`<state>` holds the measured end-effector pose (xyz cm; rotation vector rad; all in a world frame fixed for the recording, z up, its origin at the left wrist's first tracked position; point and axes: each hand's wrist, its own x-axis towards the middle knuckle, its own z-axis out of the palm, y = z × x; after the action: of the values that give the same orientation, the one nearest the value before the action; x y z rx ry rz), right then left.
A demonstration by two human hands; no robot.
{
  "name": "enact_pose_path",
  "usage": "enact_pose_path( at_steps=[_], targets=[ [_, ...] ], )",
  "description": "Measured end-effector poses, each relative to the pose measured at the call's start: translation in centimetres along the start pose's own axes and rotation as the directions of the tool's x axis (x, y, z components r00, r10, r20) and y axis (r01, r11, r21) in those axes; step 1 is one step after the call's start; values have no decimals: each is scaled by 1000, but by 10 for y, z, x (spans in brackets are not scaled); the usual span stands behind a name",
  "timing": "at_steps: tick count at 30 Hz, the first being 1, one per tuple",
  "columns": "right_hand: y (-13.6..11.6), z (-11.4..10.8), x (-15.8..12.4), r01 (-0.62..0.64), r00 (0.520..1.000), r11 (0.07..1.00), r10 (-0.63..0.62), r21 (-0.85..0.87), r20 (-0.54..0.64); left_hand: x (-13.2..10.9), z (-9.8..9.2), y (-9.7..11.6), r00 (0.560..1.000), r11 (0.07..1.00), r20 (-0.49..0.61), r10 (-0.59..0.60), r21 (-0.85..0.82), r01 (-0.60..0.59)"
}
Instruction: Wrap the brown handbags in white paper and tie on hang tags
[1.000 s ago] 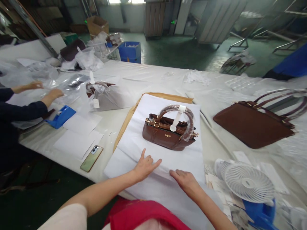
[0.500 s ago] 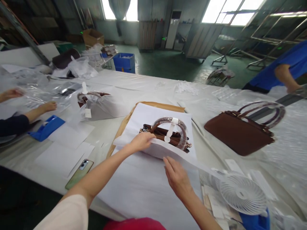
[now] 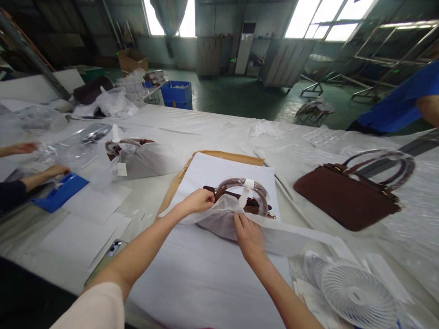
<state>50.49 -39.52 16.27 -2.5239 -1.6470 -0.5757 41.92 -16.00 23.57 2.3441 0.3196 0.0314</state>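
Note:
A brown handbag (image 3: pixel 253 206) lies before me on a stack of white paper sheets (image 3: pixel 192 274), its film-wrapped handles (image 3: pixel 263 194) standing up with a white strap around them. Thin white tissue paper (image 3: pixel 219 219) covers its near side and trails off to the right. My left hand (image 3: pixel 200 200) is closed on the tissue's upper edge at the bag's left end. Against the front, just below the white strap, my right hand (image 3: pixel 249 235) has its fingers bent over the tissue; its fingertips are partly hidden.
A second brown handbag (image 3: pixel 346 196) stands at right, above a white fan (image 3: pixel 356 292). At left are a tissue-wrapped bag (image 3: pixel 147 160), a phone (image 3: pixel 109 256), a blue holder (image 3: pixel 61 192) and a co-worker's hands (image 3: pixel 55 171). Another person in blue (image 3: pixel 401 105) is at far right.
My left hand has shifted slightly left. My right hand has moved up onto the bag's front, and the tissue now lies higher and closer over the bag.

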Motion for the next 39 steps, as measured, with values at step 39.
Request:
enact_pose_path(
  at_steps=[39],
  targets=[
    [-34,1,-57,179,960,962,-126,204,-248,2,26,-6,980,988,133,151,-39,-147]
  ],
)
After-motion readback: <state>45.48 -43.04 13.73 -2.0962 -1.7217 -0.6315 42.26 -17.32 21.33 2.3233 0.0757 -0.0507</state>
